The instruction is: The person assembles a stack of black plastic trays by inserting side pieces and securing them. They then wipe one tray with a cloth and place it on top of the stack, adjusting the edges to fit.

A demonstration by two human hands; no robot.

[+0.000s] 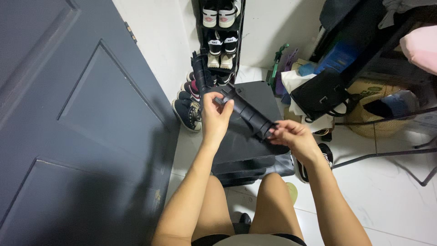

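I hold a short black ribbed plastic tube (247, 110) with both hands, slanting from upper left to lower right. My left hand (215, 116) grips its upper end, where a second black tube (200, 73) stands up from the joint. My right hand (291, 135) pinches the lower end with the fingertips. Under the tube lies a stack of flat black plastic shelf panels (255, 150) on the white floor, just in front of my knees.
A dark grey door (77, 123) fills the left side. A tall black shoe rack (221, 32) with sneakers stands against the far wall, with loose shoes (187, 111) at its foot. A black handbag (321, 93), a woven basket (380, 123) and a metal rack frame (387, 150) crowd the right.
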